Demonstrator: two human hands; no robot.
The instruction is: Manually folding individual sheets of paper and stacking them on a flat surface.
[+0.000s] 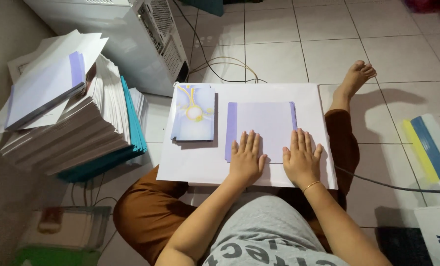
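Both hands lie open and flat — left hand (246, 160), right hand (301, 160) — hiding the near edge of a lavender sheet (262, 125); its underside is hidden against the white board (200, 162).

Person seen from own head camera. Grey T-shirt (269, 231) with large dark block lettering across the chest (partly cut off by the frame edge). Rust-brown trousers (148, 212). Arms bare, no sleeves reaching the forearms. Thin gold bracelet (311, 186) on right wrist. One foot (356, 76) bare, no sock.
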